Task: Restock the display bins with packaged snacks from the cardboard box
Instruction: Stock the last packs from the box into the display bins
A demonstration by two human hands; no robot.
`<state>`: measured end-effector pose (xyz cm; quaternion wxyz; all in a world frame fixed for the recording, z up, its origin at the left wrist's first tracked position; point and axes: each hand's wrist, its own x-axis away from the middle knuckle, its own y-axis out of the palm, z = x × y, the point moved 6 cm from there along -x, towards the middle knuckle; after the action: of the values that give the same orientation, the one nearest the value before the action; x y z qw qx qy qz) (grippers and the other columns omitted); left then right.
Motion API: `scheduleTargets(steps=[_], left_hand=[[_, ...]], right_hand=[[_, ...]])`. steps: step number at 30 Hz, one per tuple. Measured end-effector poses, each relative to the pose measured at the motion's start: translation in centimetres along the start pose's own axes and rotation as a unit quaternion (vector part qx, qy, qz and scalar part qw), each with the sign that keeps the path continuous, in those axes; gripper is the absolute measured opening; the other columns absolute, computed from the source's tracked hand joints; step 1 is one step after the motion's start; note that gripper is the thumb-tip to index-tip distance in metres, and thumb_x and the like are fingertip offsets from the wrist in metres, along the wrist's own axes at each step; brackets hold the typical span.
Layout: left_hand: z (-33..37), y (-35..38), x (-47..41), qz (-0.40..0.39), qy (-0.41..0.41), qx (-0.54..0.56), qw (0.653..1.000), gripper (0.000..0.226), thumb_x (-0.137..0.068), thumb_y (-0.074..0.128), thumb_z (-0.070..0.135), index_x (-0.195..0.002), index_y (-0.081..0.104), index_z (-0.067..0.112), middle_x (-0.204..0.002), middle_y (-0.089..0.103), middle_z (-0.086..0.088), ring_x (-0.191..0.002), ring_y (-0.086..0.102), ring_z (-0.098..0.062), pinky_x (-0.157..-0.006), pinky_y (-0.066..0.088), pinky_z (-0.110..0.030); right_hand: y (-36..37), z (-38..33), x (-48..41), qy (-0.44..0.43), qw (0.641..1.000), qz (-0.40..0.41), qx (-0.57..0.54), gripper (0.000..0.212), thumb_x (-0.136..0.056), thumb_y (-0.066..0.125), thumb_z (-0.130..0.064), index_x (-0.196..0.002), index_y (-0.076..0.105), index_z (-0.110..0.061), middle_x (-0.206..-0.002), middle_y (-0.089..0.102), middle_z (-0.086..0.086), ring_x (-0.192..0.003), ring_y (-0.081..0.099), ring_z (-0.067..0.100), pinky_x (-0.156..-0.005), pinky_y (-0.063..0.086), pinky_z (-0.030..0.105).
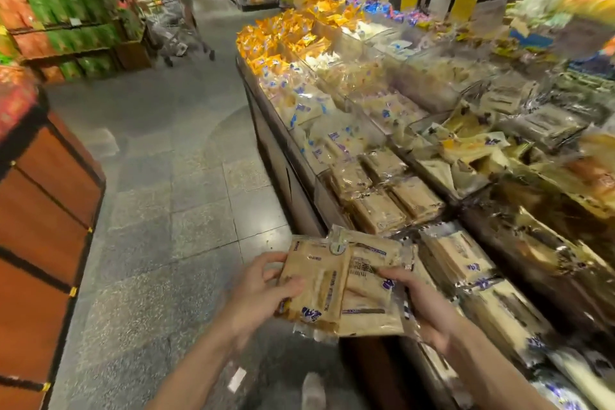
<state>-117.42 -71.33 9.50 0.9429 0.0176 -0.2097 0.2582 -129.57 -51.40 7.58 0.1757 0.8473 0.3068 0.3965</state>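
Two bare forearms reach up from the bottom edge. The left hand (263,286) curls round the left side of a small stack of snack packets (346,289), thumb lying across the top packet and fingers tucked along its edge. The right hand (424,308) grips the same stack from the right, thumb resting on top and palm beneath. The packets are flat, pale tan slabs in clear wrap with blue print, fanned unevenly and overlapping. They are held in the air at the near corner of the display bins (376,130), partly over the floor and partly over the counter's front edge.

The bins are clear-walled compartments running away to the upper right. Those nearest the hands hold matching tan packets (382,210). Further along lie white packets with blue marks (309,106), then orange packets (283,33). Yellow and white price cards (462,5) stand upright along the far side. The right-hand bins are blurred, and their contents are hard to tell.

Below the hands, a light shoe (312,393) and a small white slip (237,379) lie on the grey tiled floor (173,176). A brown wooden stand (43,210) fills the left edge. Behind it, shelves carry green packets (66,3). Far down the aisle, a person with a trolley (166,13) stands blurred.
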Motion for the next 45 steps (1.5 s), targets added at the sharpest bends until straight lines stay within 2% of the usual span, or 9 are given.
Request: scheduleTargets(steps=[5,14,18,22,28,31,36,42,45], left_hand=[[5.8,0.9,-11.5,-0.038,0.045,-0.092,0.994,0.045,-0.081,0.081,0.016,-0.120,0.062,0.029,-0.113,0.066,0.000,-0.095,0.065,-0.006,-0.061,0.052,-0.011],[18.2,5.5,-32.2,-0.177,0.212,-0.343,0.898,0.049,-0.083,0.081,0.020,-0.129,0.066,0.028,-0.114,0.063,0.011,-0.102,0.059,-0.003,-0.079,0.044,-0.014],[19.1,10.3,-40.4,-0.310,0.261,-0.517,0.754,0.047,-0.082,0.080,0.025,-0.126,0.067,0.034,-0.116,0.063,0.009,-0.106,0.059,-0.010,-0.088,0.045,-0.026],[17.3,15.4,-43.3,-0.439,0.270,-0.585,0.627,0.048,-0.082,0.078,0.017,-0.124,0.067,0.037,-0.119,0.064,0.006,-0.101,0.059,-0.012,-0.091,0.048,-0.031],[16.2,19.6,-43.2,-0.454,0.460,-0.657,0.388,0.047,-0.092,0.068,0.037,-0.137,0.057,0.039,-0.127,0.061,0.003,-0.120,0.051,-0.019,-0.093,0.042,-0.033],[14.4,19.3,-44.0,-0.435,0.495,-0.675,0.332,0.048,-0.093,0.063,0.042,-0.140,0.053,0.040,-0.135,0.047,0.004,-0.127,0.039,-0.019,-0.103,0.036,-0.038],[13.0,19.2,-44.6,-0.436,0.513,-0.670,0.313,0.056,-0.093,0.062,0.043,-0.146,0.042,0.039,-0.140,0.046,0.004,-0.129,0.039,-0.016,-0.105,0.035,-0.036],[16.8,22.2,-35.9,-0.594,0.283,-0.406,0.634,0.059,-0.086,0.066,0.051,-0.140,0.051,0.029,-0.115,0.060,0.009,-0.101,0.059,-0.007,-0.087,0.051,-0.026],[15.8,23.1,-28.4,-0.680,0.130,-0.327,0.643,0.068,-0.075,0.065,0.055,-0.136,0.050,0.031,-0.116,0.062,0.005,-0.104,0.062,-0.010,-0.086,0.054,-0.030]], right_hand=[[-1.7,-5.3,-6.7,-0.017,0.994,0.104,0.019,0.038,-0.085,0.066,-0.020,-0.115,0.070,0.003,-0.112,0.067,0.032,-0.070,0.069,0.040,-0.049,0.058,0.037],[-6.3,-14.5,-10.1,-0.102,0.937,0.327,0.067,0.044,-0.080,0.074,-0.045,-0.097,0.074,-0.005,-0.069,0.062,0.016,-0.055,0.045,0.030,-0.050,0.035,0.031],[-8.6,-14.0,-11.0,-0.123,0.918,0.378,-0.006,0.080,-0.044,0.092,-0.053,-0.105,0.074,-0.004,-0.101,0.061,0.027,-0.082,0.048,0.038,-0.067,0.042,0.042],[-6.1,-13.9,-11.5,-0.143,0.903,0.393,-0.103,0.037,-0.083,0.071,-0.018,-0.112,0.066,0.006,-0.086,0.064,0.018,-0.045,0.061,0.022,-0.039,0.052,0.027],[-3.5,-12.7,-12.2,-0.178,0.859,0.447,-0.174,0.025,-0.088,0.066,-0.018,-0.102,0.067,0.003,-0.066,0.070,0.009,-0.044,0.062,0.019,-0.040,0.052,0.023],[-2.1,-11.8,-12.8,-0.186,0.850,0.451,-0.200,0.040,-0.080,0.069,-0.023,-0.109,0.066,0.004,-0.064,0.068,0.006,-0.047,0.060,0.020,-0.041,0.051,0.024],[-1.1,-10.0,-12.4,-0.203,0.825,0.468,-0.243,0.018,-0.091,0.062,-0.016,-0.102,0.067,-0.001,-0.055,0.064,0.002,-0.033,0.053,0.010,-0.031,0.042,0.019],[-0.4,-8.0,-9.7,-0.226,0.823,0.484,-0.192,0.029,-0.085,0.070,-0.027,-0.102,0.074,-0.005,-0.082,0.073,0.009,-0.058,0.066,0.018,-0.051,0.050,0.022],[-0.1,-6.2,-7.0,-0.234,0.819,0.495,-0.172,0.049,-0.074,0.078,-0.034,-0.115,0.071,-0.009,-0.096,0.077,0.009,-0.076,0.072,0.019,-0.067,0.058,0.032]])
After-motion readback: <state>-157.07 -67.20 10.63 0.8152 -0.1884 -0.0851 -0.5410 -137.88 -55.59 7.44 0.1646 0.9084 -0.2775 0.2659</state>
